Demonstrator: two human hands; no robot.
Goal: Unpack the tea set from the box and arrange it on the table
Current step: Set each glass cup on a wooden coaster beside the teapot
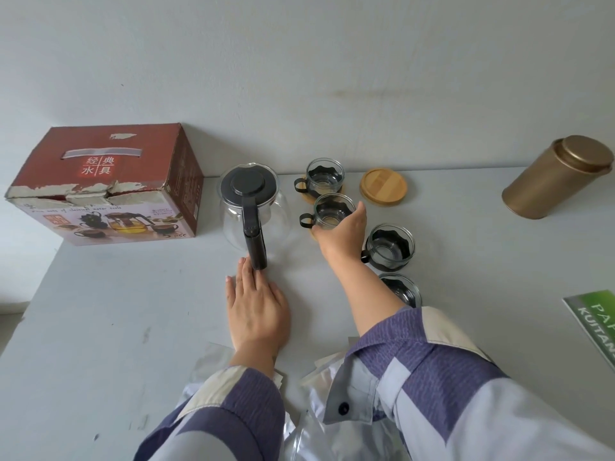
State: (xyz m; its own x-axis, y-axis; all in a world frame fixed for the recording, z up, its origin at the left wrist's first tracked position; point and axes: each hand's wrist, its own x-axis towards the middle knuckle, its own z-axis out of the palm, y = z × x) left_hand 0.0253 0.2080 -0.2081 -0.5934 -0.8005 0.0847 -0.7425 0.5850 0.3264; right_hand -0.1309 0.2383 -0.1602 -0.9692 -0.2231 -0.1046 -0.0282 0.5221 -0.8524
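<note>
A glass teapot (254, 211) with black lid stands upright between the closed red box (103, 184) and four glass cups (332, 211).

- Looks like a home or small office corner: plain white table (116, 327) pushed against bare white wall (299, 61)
- Household goods: torn tea-set box (106, 184) at 10 o'clock, gold tin canister (555, 178) at 2 o'clock
- Green leaflet (595, 321) at 3 o'clock

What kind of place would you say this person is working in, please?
Probably a plain room at home or in an office: a pale table against a bare wall, holding a tea set box, glass teapot and gold tin.
</note>
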